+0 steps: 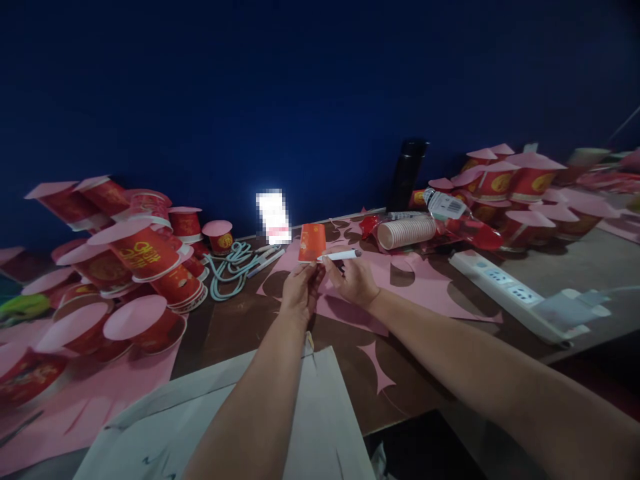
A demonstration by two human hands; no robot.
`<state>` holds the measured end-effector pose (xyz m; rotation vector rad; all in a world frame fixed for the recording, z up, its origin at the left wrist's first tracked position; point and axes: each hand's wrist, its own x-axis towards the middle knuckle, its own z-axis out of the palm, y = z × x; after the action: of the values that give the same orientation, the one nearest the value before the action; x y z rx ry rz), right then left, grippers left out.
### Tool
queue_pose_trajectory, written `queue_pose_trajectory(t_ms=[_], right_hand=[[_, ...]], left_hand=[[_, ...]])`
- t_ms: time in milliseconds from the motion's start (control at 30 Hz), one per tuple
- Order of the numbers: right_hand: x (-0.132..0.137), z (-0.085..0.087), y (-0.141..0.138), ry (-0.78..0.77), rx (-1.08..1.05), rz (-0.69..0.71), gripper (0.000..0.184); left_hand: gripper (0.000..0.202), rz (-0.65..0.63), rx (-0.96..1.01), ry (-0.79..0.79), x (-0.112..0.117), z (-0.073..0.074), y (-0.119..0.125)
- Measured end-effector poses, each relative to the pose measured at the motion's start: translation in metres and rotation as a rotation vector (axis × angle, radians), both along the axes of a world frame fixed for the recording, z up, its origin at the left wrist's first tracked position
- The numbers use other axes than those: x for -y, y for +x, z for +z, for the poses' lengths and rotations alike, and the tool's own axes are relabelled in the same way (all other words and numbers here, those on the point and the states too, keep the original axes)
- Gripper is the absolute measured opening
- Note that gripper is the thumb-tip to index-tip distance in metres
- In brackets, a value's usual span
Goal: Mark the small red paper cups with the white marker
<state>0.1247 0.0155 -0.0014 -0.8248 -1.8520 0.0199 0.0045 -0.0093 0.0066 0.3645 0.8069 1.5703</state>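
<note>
My left hand is closed around the base of a red paper cup, held upside down above the table. My right hand pinches a white pen-like tube with its tip against the cup's lower edge. Both hands hover over pink paper sheets that have round holes cut out of them.
Piles of red cups capped with pink discs lie at the left and the right. A sleeve of stacked paper cups, a black bottle, scissors, a white power strip and a white bag surround me.
</note>
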Motion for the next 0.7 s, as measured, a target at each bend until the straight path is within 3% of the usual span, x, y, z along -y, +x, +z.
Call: queue_pose_trajectory(t_ms=[700], right_hand=[[-0.0026, -0.0004, 0.0002, -0.024, -0.011, -0.024, 0.022]], left_hand=[[0.009, -0.035, -0.001, 0.002, -0.0015, -0.0031, -0.0019]])
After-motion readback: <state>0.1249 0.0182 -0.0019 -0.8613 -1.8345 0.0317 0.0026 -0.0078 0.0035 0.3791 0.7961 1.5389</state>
